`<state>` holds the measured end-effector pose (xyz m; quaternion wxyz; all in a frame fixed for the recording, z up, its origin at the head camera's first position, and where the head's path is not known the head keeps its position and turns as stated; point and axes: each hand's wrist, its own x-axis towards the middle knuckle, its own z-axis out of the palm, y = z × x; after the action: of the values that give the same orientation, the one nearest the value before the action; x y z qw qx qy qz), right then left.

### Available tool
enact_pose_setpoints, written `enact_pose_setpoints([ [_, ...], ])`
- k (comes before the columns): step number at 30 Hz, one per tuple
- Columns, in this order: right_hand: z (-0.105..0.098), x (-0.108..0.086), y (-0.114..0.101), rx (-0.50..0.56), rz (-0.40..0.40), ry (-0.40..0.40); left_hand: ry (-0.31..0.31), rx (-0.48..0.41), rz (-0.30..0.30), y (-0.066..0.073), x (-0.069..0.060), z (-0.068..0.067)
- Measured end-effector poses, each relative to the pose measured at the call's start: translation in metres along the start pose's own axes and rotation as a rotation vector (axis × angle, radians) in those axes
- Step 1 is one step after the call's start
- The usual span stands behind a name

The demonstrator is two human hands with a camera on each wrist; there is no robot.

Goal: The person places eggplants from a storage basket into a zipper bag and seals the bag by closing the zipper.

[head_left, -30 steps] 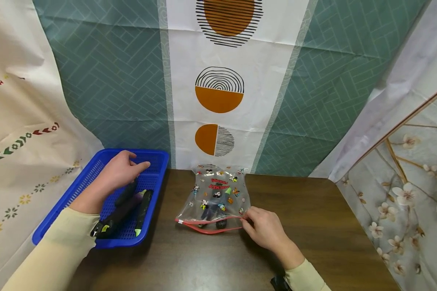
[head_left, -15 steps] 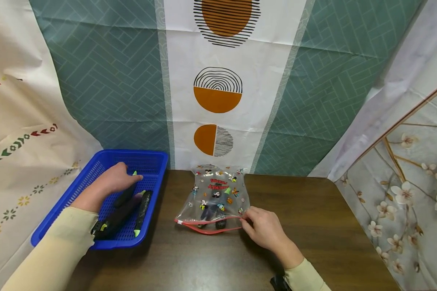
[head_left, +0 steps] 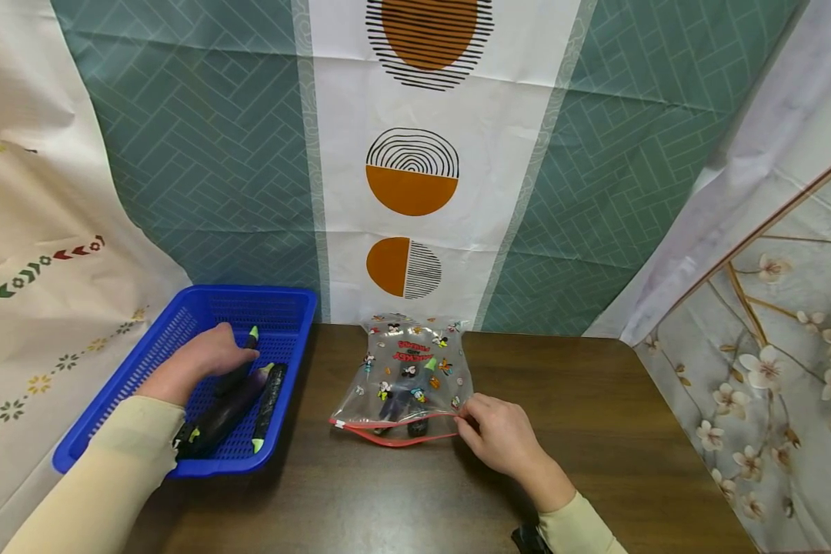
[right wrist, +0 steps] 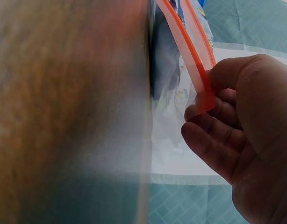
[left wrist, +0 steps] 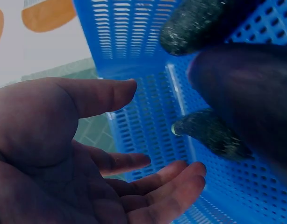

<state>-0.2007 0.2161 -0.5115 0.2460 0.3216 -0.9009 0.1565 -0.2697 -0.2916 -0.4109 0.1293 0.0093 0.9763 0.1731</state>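
My left hand (head_left: 211, 355) hovers inside the blue basket (head_left: 303, 338); in the left wrist view its fingers are relaxed, thumb apart, nothing between them. Close by it lies a dark cucumber (left wrist: 209, 133), its pale green tip showing past my fingers in the head view. Beside that are an eggplant (head_left: 230, 408) and another cucumber (head_left: 270, 404). My right hand (head_left: 502, 432) pinches the corner of a clear zip bag (head_left: 388, 362) by its red zipper edge (right wrist: 192, 56). Dark vegetables show through the bag's printed plastic, and its mouth gapes slightly.
The brown wooden table (head_left: 561, 392) carries both basket and bag. Behind it hangs a green and white patterned cloth (head_left: 429, 100). A cream cloth (head_left: 35, 231) borders the left, a floral one (head_left: 762, 377) the right. The basket's raised rim surrounds my left hand.
My left hand has lowered into the basket and drawn slightly nearer, uncovering the cucumber's green tip. My right hand keeps its pinch on the bag corner.
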Motion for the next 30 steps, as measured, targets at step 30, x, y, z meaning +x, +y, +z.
enact_pose_setpoints([
  [30, 0.000, 0.000, 0.001, 0.010, 0.027, -0.039, -0.208, -0.203, -0.125, -0.017, 0.009, 0.015],
])
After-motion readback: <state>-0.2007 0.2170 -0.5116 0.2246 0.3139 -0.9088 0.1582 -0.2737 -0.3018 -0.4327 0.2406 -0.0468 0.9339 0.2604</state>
